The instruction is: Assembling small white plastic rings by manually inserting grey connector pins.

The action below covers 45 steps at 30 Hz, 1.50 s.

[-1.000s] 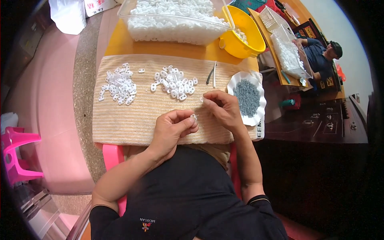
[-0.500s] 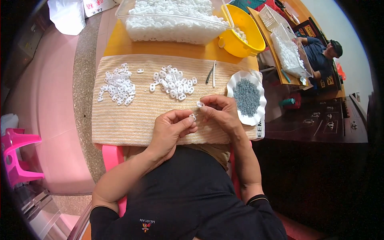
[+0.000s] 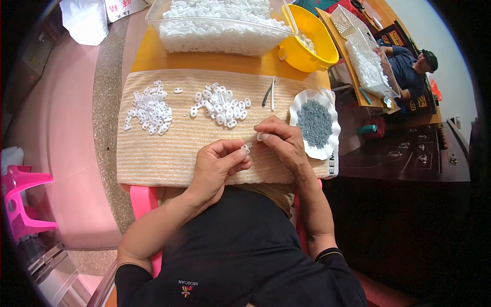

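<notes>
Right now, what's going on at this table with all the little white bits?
A person seated at the table works over a beige woven mat. The left hand pinches a small white plastic piece at its fingertips, and the right hand holds another small white piece right beside it. Two loose piles of similar white pieces lie farther up the mat, a scalloped white dish of small grey parts sits to the right, and a clear plastic tub of white pieces stands behind.
</notes>
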Motion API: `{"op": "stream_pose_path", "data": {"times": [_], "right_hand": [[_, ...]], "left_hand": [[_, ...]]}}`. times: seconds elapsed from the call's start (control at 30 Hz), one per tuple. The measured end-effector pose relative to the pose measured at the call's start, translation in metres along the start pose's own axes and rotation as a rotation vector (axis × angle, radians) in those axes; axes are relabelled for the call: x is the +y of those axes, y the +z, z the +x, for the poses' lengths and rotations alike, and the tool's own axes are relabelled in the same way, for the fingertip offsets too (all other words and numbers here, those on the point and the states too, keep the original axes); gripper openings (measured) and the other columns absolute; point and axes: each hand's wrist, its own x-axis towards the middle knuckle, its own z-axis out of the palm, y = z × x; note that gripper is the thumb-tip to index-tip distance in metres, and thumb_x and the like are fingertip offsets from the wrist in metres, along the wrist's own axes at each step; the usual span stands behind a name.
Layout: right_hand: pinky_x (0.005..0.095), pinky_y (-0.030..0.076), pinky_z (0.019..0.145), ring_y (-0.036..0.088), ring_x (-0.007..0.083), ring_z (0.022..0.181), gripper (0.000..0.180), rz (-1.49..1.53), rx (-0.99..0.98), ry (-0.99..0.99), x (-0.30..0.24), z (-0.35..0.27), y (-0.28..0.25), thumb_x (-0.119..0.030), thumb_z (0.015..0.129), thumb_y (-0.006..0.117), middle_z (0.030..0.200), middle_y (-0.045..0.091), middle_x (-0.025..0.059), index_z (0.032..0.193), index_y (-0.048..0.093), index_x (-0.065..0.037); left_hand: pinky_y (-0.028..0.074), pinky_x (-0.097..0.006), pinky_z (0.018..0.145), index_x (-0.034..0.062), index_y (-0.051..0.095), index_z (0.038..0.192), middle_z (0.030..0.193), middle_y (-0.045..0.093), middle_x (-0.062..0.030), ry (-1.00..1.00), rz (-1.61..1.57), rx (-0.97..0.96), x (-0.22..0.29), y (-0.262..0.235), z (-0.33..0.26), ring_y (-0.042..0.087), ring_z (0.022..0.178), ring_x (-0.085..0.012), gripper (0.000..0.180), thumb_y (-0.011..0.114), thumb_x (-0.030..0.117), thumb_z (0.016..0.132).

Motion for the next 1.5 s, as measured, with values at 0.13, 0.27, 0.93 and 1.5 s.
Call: {"op": "stream_pose_path", "data": {"times": [0.13,0.27,0.93,1.5], "right_hand": [[0.0258,0.051,0.075,0.063,0.0147,0.082,0.022,0.095,-0.059,-0.031,0.007,0.0,0.0,0.005,0.086,0.057,0.096,0.06,0.0084,0.106,0.065,0.004],[0.0258,0.052,0.075,0.063,0.0143,0.083,0.021,0.196,-0.048,0.021,0.005,-0.002,0.004,0.002,0.087,0.06,0.097,0.061,0.0084,0.108,0.064,0.004],[0.0252,0.054,0.075,0.065,0.0127,0.083,0.028,0.122,-0.155,0.16,0.0,-0.006,0.004,-0.005,0.09,0.063,0.096,0.067,0.0071,0.115,0.06,0.005],[0.0257,0.052,0.081,0.065,0.0132,0.091,0.032,0.259,-0.136,0.254,-0.006,-0.008,0.004,-0.003,0.086,0.067,0.101,0.067,0.008,0.116,0.059,0.005]], "left_hand": [[0.057,-0.031,0.077,-0.0012,0.062,0.106,0.088,0.065,-0.008,0.0,0.014,-0.014,0.0,0.0,0.001,0.065,0.079,-0.0153,0.019,0.065,0.005,0.088],[0.057,-0.031,0.077,-0.0007,0.062,0.106,0.088,0.065,-0.0078,-0.014,0.019,-0.003,0.001,0.0,0.0,0.065,0.08,-0.0153,0.019,0.065,0.005,0.088],[0.058,-0.028,0.075,-0.0011,0.062,0.107,0.093,0.067,-0.0094,-0.002,0.002,-0.029,0.003,0.002,0.0,0.066,0.08,-0.0151,0.019,0.063,0.004,0.089],[0.058,-0.027,0.075,-0.0018,0.062,0.106,0.093,0.067,-0.0095,0.005,-0.012,-0.034,0.002,0.001,0.002,0.066,0.08,-0.015,0.019,0.063,0.003,0.088]]}}
